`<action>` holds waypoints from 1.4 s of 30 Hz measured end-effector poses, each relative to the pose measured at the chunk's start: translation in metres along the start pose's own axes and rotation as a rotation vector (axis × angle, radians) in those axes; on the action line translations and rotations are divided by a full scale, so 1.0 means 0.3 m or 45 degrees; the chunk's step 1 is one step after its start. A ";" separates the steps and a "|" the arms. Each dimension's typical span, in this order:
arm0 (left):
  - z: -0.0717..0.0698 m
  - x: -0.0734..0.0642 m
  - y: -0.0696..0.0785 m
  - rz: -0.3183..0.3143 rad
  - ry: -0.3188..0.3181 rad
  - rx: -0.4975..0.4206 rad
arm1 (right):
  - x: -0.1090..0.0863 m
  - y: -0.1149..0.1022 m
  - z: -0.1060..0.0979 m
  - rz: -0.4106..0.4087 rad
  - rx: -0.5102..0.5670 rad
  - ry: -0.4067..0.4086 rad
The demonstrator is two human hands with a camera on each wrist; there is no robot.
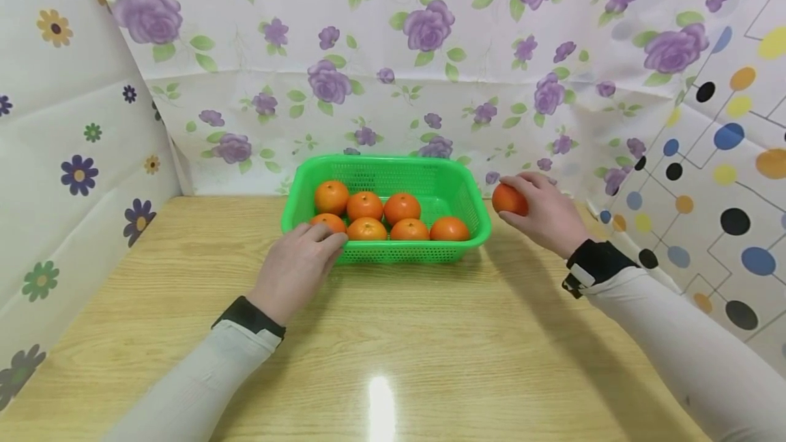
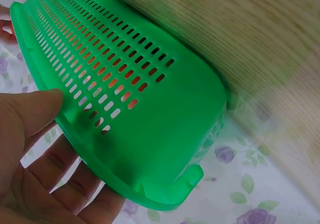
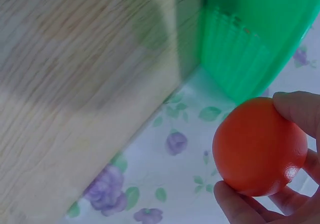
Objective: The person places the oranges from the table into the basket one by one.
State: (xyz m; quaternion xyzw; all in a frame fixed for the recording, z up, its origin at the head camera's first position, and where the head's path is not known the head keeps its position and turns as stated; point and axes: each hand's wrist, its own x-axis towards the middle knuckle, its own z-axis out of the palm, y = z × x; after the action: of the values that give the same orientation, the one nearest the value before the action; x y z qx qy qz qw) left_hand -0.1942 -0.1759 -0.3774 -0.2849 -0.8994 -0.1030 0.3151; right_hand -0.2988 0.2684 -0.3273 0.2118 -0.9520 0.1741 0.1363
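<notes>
A green plastic basket with perforated walls stands on the table and holds several mandarin oranges. My left hand grips its rim at the front left corner. In the left wrist view the thumb lies on the outer wall, and the fingers reach over the rim. Just beyond the basket's right end, my right hand holds another mandarin orange. Thumb and fingertips pinch that fruit from opposite sides, at about rim height in the head view.
The wooden table reaches back to a flowered cloth hung right behind the basket. Patterned cloths also stand at the left side and the right side.
</notes>
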 end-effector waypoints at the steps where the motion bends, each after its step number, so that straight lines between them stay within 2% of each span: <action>1: 0.000 0.000 0.000 0.000 0.000 -0.001 | 0.001 -0.009 -0.001 -0.002 0.000 -0.001; 10: 0.002 0.000 -0.003 -0.007 -0.008 -0.008 | 0.018 -0.089 -0.003 -0.071 0.050 0.011; 21: 0.002 0.000 -0.003 -0.008 -0.007 -0.001 | 0.050 -0.129 0.006 -0.091 0.059 0.024; 42: 0.005 -0.001 -0.006 0.000 -0.006 0.006 | 0.143 -0.236 0.071 -0.172 0.034 -0.072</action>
State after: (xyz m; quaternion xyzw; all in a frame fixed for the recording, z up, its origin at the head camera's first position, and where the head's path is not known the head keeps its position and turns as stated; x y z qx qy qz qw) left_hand -0.1957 -0.1768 -0.3787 -0.2842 -0.9005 -0.1001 0.3136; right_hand -0.3082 0.1849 -0.3128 0.2820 -0.9367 0.1710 0.1180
